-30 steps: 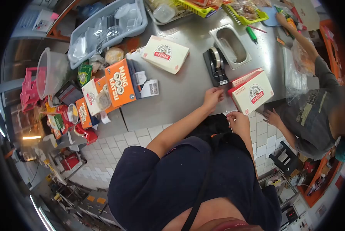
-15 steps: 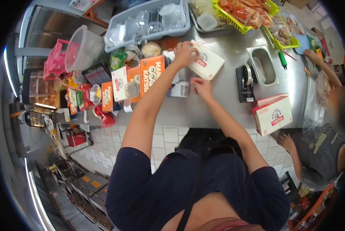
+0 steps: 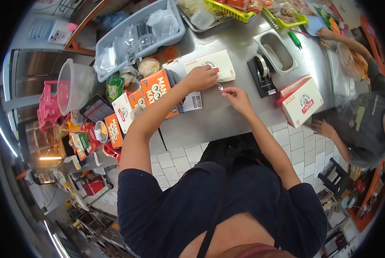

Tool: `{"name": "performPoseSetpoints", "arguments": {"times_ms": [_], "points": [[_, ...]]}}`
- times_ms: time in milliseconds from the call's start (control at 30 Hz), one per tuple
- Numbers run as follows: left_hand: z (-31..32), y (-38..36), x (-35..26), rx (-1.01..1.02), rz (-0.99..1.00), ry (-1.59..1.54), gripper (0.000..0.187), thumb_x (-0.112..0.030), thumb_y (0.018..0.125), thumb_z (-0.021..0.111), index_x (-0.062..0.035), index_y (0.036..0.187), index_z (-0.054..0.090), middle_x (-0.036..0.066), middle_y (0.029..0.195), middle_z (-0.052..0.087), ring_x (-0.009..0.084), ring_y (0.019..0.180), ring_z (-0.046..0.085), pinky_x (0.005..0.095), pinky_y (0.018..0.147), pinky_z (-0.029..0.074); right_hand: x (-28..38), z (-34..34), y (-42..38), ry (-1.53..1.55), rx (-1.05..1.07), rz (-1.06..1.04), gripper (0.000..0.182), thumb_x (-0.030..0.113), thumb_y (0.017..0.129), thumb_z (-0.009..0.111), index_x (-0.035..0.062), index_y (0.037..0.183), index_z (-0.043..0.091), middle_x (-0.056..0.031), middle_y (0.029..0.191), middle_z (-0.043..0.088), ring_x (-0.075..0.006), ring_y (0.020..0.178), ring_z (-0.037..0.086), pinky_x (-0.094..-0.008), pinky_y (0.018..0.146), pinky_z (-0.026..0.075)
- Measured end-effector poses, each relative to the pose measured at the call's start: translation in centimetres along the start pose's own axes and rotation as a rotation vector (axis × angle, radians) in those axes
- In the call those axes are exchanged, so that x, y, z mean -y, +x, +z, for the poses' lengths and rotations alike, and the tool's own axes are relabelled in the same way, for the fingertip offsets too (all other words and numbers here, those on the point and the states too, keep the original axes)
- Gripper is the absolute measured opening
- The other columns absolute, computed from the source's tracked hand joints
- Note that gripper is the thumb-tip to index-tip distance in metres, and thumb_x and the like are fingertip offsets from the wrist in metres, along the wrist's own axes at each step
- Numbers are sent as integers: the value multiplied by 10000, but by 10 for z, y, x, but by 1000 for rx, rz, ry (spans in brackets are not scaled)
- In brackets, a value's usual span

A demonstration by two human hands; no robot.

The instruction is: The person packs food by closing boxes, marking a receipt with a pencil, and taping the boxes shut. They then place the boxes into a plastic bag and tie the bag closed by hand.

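Observation:
A white carton with red print (image 3: 227,64) lies flat on the steel table (image 3: 227,116). My left hand (image 3: 202,78) rests at the carton's front edge, fingers bent and pressed together; whatever they grip, if anything, is too small to name. Just right of it, my right hand (image 3: 236,99) pinches a small clear strip that looks like tape (image 3: 220,87), off the carton's front edge. A black tape dispenser (image 3: 261,75) stands right of the carton. Farther right is a second white and red carton (image 3: 303,102), standing tilted.
Orange boxes (image 3: 156,88) and a clear tub (image 3: 74,86) are at the left. A blue-grey bin (image 3: 102,75) of plastic containers stands behind. A steel pan (image 3: 278,51), green baskets (image 3: 287,23) and a co-worker's arm (image 3: 351,42) are at the right.
The view has shifted. My left hand has moved from the carton's top to its front edge, and the carton has turned. A clear strip now shows at my right hand's fingertips.

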State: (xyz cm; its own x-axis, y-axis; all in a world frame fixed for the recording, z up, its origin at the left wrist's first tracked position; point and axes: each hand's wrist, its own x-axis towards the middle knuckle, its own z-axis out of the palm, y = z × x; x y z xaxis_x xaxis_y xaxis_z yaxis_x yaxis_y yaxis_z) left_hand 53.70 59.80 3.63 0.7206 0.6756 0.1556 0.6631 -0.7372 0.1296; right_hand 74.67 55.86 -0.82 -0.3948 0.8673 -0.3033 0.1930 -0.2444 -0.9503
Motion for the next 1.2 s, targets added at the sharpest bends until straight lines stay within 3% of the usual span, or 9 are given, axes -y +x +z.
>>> {"name": "performPoseSetpoints", "arguments": {"times_ms": [167,233,333,467,600,800,1033,1100,1200], "points": [[-27,12,-4,179,-92,-26,216,-277,717,652,-96,793,563,40,879,572,227,853,567,352,662,504,3,3,-1,47,19,-20,177,150,763,653,47,905,678,-33,784,664,-81,698,576,-235,649,446],[-38,24,-7,301,-299,-206,265,-306,693,676,-129,860,571,64,987,552,261,936,547,367,701,501,3,3,-2,45,13,-5,176,138,763,647,43,909,673,-33,790,663,-89,730,590,-233,686,449],[-18,39,-8,66,-185,-94,360,-354,682,696,-153,946,558,124,1164,480,337,1089,473,393,733,508,4,7,-1,118,33,29,179,133,767,636,44,919,667,-36,783,662,-101,740,601,-241,698,454],[-13,51,-7,333,-290,-58,458,-398,714,682,-162,1068,512,202,1376,300,473,1264,246,471,802,503,15,10,-5,45,33,21,175,133,776,624,47,923,663,-42,786,663,-112,739,611,-248,701,459],[-9,46,-5,341,-270,-84,469,-416,746,649,-151,1105,502,205,1405,255,479,1271,228,484,845,479,19,11,-7,31,18,5,156,128,781,613,47,904,664,-51,795,663,-116,743,609,-260,701,463],[1,36,-6,292,-114,16,408,-313,869,503,53,1042,455,261,1364,298,535,1178,335,422,889,462,26,10,-8,17,3,21,137,125,779,615,46,880,666,-56,801,659,-134,759,598,-279,712,464],[-7,39,-11,306,-109,54,289,-165,829,499,47,1021,458,258,1302,395,415,1123,477,391,830,497,31,8,-6,34,-11,-56,143,143,774,626,63,884,671,-66,830,661,-173,821,606,-305,752,463],[-18,42,-19,261,-189,40,408,-127,776,543,61,1113,412,229,1251,462,338,1088,526,400,821,489,33,10,-7,14,-10,-70,144,122,780,619,46,893,664,-48,808,653,-137,772,589,-275,719,456],[-10,44,-31,74,-253,-82,237,-137,763,578,-31,974,556,123,1169,539,305,1001,564,380,778,494,28,13,-8,-4,-15,-86,147,104,787,610,31,905,659,-30,782,645,-101,722,569,-246,683,449]]}}
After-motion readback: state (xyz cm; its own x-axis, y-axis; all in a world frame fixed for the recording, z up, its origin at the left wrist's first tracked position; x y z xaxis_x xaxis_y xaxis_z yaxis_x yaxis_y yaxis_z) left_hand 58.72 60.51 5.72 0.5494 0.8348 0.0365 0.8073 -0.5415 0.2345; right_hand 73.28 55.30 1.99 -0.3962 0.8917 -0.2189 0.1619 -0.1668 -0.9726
